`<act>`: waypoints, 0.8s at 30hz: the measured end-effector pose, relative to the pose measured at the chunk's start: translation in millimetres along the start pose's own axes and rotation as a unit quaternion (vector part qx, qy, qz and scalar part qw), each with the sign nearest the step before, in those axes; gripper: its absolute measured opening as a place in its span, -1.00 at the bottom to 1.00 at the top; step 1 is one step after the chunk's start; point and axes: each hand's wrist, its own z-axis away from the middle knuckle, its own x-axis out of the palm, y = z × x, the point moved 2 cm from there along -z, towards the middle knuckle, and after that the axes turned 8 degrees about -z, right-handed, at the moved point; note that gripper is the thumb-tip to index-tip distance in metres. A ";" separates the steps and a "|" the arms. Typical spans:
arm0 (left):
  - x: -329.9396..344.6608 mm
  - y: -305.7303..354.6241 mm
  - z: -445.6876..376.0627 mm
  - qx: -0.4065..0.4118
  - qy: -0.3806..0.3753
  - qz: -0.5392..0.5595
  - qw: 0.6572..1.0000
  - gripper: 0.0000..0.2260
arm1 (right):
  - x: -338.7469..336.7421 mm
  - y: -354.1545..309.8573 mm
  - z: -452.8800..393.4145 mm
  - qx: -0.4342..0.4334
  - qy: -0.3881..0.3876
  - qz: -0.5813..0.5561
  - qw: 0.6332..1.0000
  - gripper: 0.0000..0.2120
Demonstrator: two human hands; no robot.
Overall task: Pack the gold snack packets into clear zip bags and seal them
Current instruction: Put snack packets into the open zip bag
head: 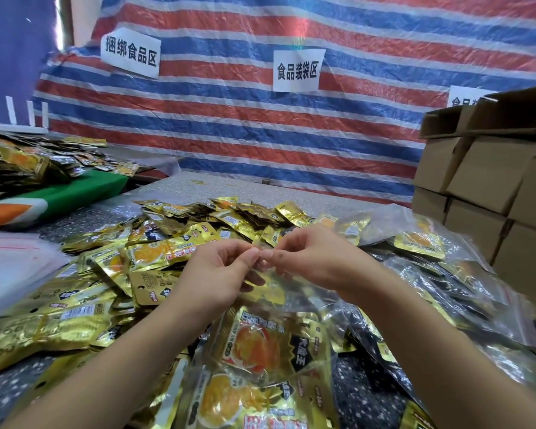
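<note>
Frame centre: left hand and right hand, fingertips pinched shut on the top edge of a clear plastic zip bag holding gold foil snack packets

Third paper sign half hidden behind the cardboard boxes, its characters unreadable, packet print too small to read, zip bag mouth hidden by pinching fingertips, forearms cut off at the bottom edge

Gold snack packets with orange print, red-blue-white striped tarp, brown cardboard boxes, green cloth
</note>
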 end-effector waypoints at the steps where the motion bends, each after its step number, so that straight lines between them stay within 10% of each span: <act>1: 0.1 -0.3 0.1 0.002 -0.001 -0.002 1.000 -0.80 | 0.3 -0.1 -0.4 -0.009 0.005 0.006 1.000 -0.71; 24: 1.4 -4.9 -1.7 0.029 0.033 0.014 0.999 -0.80 | 4.3 -5.6 -0.4 -0.092 0.025 0.124 0.988 -0.73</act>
